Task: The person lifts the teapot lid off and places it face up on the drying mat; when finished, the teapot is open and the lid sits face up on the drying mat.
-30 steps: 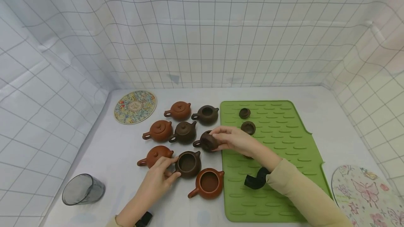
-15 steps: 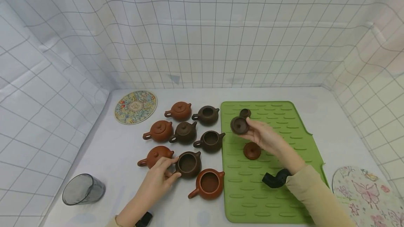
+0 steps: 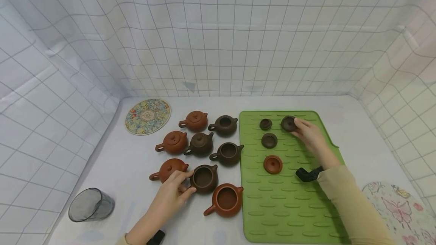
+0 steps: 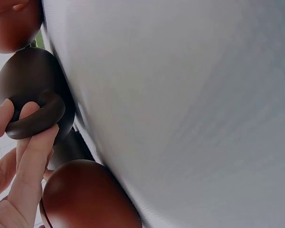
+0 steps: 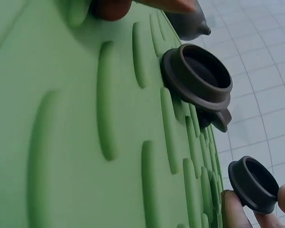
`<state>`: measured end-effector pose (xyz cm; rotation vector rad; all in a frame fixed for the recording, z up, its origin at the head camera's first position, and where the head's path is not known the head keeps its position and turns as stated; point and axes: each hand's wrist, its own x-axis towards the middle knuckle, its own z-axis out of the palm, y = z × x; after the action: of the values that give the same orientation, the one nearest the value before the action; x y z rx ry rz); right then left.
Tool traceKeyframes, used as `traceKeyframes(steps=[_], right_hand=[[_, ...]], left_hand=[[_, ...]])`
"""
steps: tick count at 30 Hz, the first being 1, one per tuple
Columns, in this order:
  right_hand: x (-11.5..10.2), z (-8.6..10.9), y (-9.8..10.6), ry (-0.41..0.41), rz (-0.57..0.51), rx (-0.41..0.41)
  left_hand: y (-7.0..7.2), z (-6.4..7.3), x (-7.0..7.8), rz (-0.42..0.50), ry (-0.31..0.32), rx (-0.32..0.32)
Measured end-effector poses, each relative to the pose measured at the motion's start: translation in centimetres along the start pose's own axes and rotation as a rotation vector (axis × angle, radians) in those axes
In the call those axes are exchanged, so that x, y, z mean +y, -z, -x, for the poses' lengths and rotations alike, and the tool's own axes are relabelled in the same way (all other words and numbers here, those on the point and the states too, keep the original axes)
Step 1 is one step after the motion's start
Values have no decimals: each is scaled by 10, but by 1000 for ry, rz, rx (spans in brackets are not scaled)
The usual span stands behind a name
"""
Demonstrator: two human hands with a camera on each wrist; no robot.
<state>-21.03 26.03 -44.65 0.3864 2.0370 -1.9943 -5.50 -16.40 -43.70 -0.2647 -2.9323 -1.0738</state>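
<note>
My left hand (image 3: 172,194) pinches the handle of a dark brown lidless teapot (image 3: 204,180) on the white table; the left wrist view shows thumb and fingers around that handle (image 4: 35,121). Over the back right of the green mat (image 3: 272,207), my right hand (image 3: 309,137) holds a dark teapot lid (image 3: 288,124) by its edge, hollow side showing. Left of it on the mat, upside down, lie a small dark lid (image 3: 265,124), a bigger dark lid (image 3: 269,140) and a reddish lid (image 3: 273,164). The right wrist view shows the held lid (image 5: 253,185) between fingertips and thumb.
Lidded teapots (image 3: 175,142) stand in the left group, reddish and dark. Lidless ones include two dark teapots (image 3: 229,158) behind and a reddish teapot (image 3: 227,209) in front. A glass cup (image 3: 91,205) lies front left, a patterned disc (image 3: 148,116) back left, a butterfly-patterned round mat (image 3: 396,203) right.
My right hand has moved from beside the middle dark teapot to the back right of the mat, carrying the dark lid. The left hand stays on its teapot.
</note>
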Motion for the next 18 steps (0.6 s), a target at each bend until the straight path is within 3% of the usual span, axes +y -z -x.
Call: traceKeyframes(steps=[6, 13, 18], right_hand=[[1, -5, 4, -4, 96, 16], [2, -7, 5, 38, 389, 85], [2, -7, 4, 79, 517, 116]], left_hand=[[-1, 1, 0, -4, -22, 18], [0, 1, 1, -7, 7, -6], [1, 1, 2, -5, 22, -17]])
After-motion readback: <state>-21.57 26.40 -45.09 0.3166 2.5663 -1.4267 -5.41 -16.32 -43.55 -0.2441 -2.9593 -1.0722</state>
